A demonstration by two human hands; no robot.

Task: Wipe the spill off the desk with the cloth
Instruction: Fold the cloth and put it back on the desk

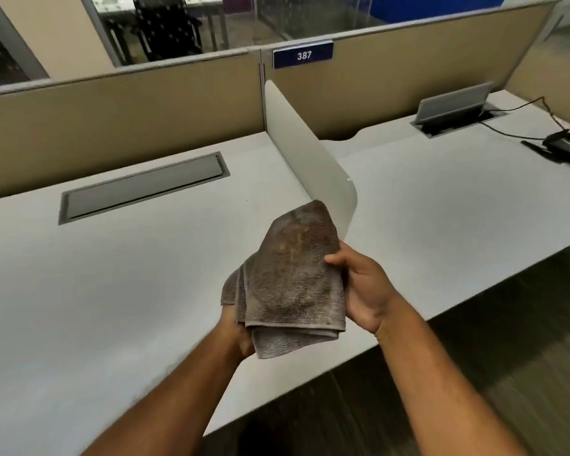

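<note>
Both hands, left (236,334) & right (364,291), grip folded cloth (293,281) above desk (112,291); long axis near-far.

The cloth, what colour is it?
Grey-brown with darker brown stains, seen in the head view: cloth.

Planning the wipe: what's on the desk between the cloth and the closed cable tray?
Head view: nothing; bare desk separates cloth from cable tray.

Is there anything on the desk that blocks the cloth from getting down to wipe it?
Nothing visible does. Both hands hold the cloth above bare desk. The white divider stands just behind it, and the closed cable hatch lies farther back left.
</note>
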